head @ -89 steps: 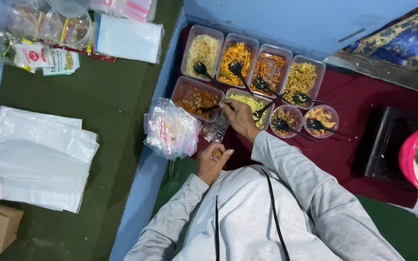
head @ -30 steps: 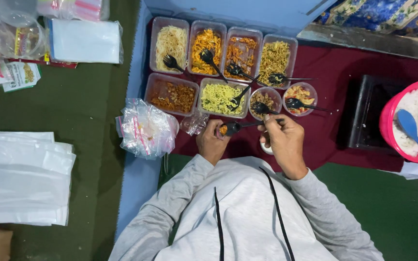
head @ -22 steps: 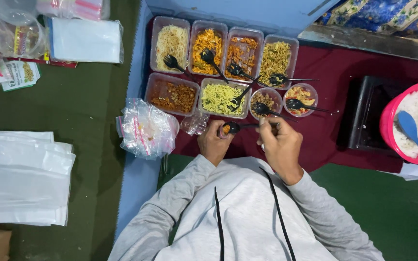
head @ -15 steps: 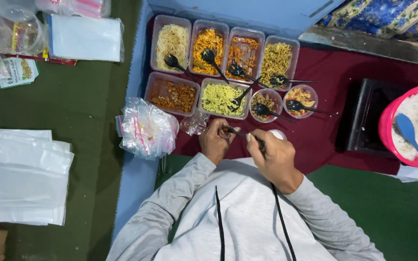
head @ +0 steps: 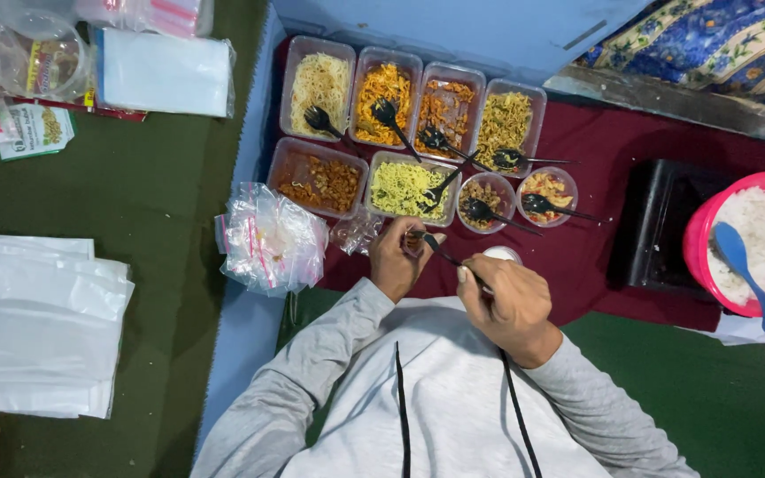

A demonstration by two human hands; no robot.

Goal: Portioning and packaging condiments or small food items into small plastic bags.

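1. Nearest is the person's grey sleeved top (head: 436, 398); both arms reach forward over the dark red cloth (head: 613, 150).
2. The right hand (head: 508, 301) is curled closed round the handle of a black spoon (head: 443, 252); the spoon's bowl points toward the left hand; a small white round thing (head: 501, 254) shows just beyond the knuckles, too hidden to tell what it is.
3. The left hand (head: 397, 261) is closed round a small clear bag (head: 414, 239) with brownish food in it; the spoon tip sits at the bag's mouth.
4. Just left lies a heap of clear plastic bags (head: 269, 241); further left, a stack of white sheets (head: 37, 323).
5. Beyond the hands stand clear tubs of noodles and fried food (head: 405, 188), each with a black spoon.
6. Far right, a pink bowl of white rice (head: 750, 239) with a blue scoop (head: 744, 265); beside it a black box (head: 657, 226).
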